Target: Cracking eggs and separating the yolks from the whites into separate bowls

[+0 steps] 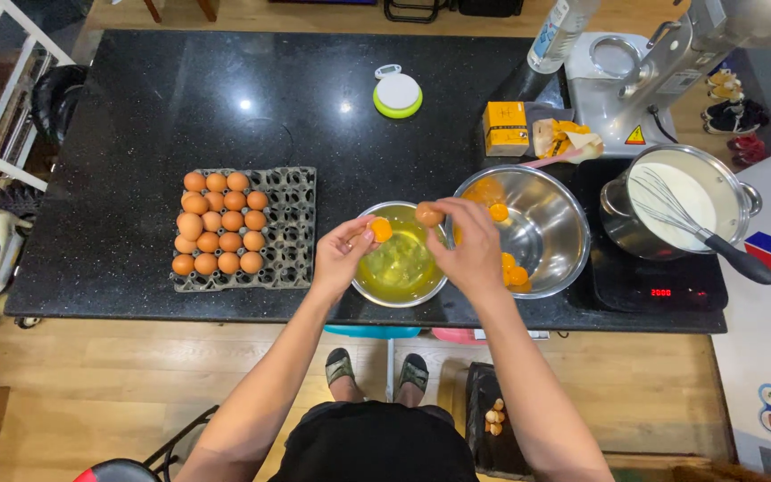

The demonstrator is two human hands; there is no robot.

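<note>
While the left hand (341,254) cradles a half eggshell with the yolk (381,230) sitting in it, the right hand (473,245) pinches the other half shell (428,214) between its fingertips; both hands are closed around their shells, not wide, and they hover just above the small steel bowl (401,265) where the egg white collects. To do this well, I think the shell edges should stay close together and low over this bowl, so that the white falls inside and the yolk does not tear on a sharp edge; the tilt should be slow. Just to the right stands the larger steel bowl (537,234), which already has several yolks (512,270) in it; the yolk in the shell belongs there, in my judgement. To the left lies the egg tray (294,223), partly filled with brown eggs (218,223). Further right, a pot of white cream (680,201) with a whisk (671,210) rests on the cooktop (635,286); at the back of the dark surface (180,107) is a small round scale (398,93).
</note>
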